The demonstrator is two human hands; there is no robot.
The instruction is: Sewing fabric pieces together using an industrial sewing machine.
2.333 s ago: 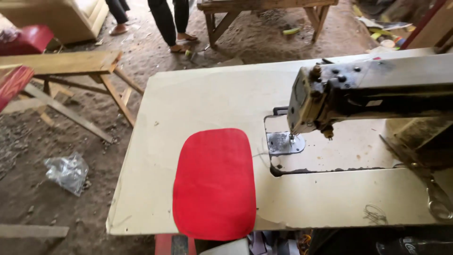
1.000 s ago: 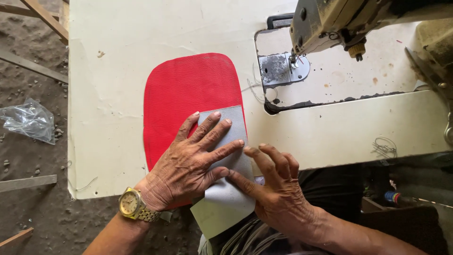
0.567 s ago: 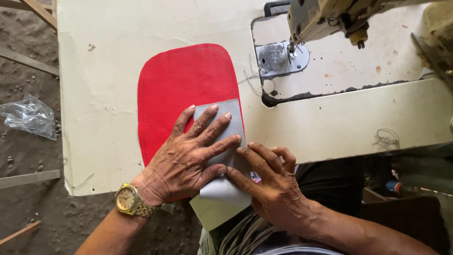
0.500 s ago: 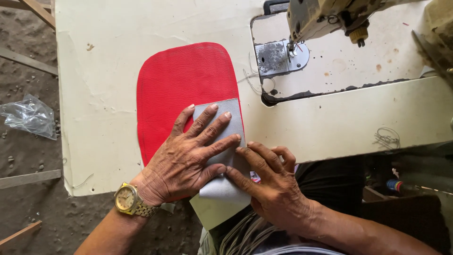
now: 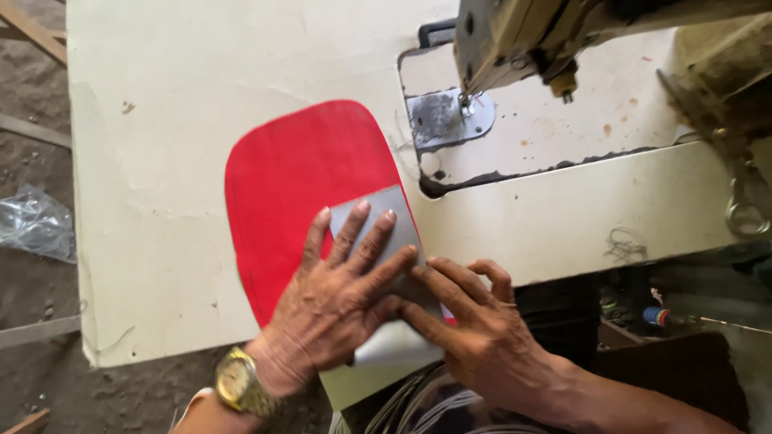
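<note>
A red rounded fabric panel (image 5: 297,185) lies flat on the cream sewing table (image 5: 201,104). On its near right part rests a smaller grey piece (image 5: 378,213) that hangs over the table's front edge. My left hand (image 5: 342,301), with a gold watch on the wrist, lies flat with spread fingers on the grey piece. My right hand (image 5: 470,321) presses fingertips on the grey piece's right edge, beside the left hand. The sewing machine head (image 5: 515,40) stands to the upper right, its needle over the metal plate (image 5: 446,116).
A crumpled clear plastic bag (image 5: 32,225) lies on the dirt floor at the left. Wooden slats cross the floor at the upper left. Thread spools and clutter sit under the table at the right (image 5: 655,313). Loose thread lies on the table near the front right.
Both hands came into view and laid the grey piece on the red panel. Since half a second ago the view has shifted right; the hands hold the same pose on the grey piece.
</note>
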